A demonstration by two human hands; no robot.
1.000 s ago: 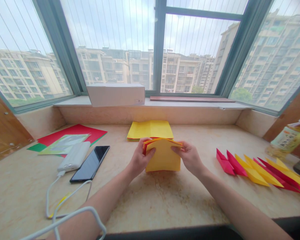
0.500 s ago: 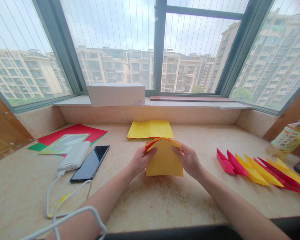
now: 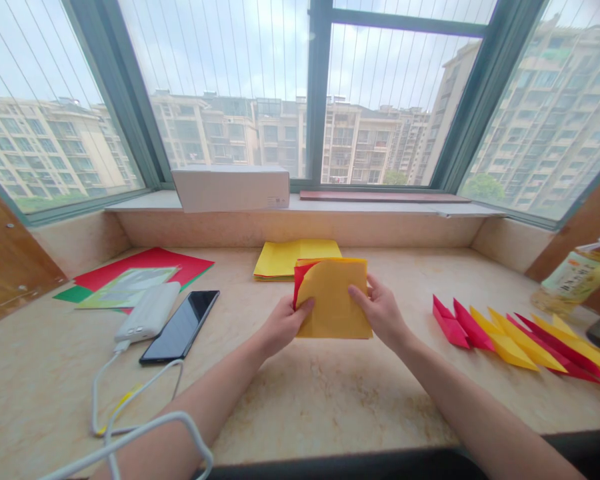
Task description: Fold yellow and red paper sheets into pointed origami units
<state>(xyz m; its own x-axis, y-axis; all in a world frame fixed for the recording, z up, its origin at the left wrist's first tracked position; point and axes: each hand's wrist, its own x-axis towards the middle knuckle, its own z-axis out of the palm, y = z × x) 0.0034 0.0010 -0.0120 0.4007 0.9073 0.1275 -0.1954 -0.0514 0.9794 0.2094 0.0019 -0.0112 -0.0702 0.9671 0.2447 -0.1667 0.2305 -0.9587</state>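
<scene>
1. Since the earlier frame, the yellow-and-red paper sheets (image 3: 335,303) have risen and straightened.
2. The left hand (image 3: 284,324) pinches their left edge; the right hand (image 3: 381,308) grips the right (thumb in front).
3. They're held nearer than the yellow-topped paper stack (image 3: 293,253).
4. Apparently the sheets are being squared; next probably calls for levelling the curled left corner.

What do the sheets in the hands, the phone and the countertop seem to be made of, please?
Held sheets: most likely matte paper; they look thin, and a front corner curls.
Phone: probably a glossy glass front, as its dark face reflects light.
Countertop: stone or imitation stone, judging by its mottled beige pattern; I cannot tell which.
</scene>
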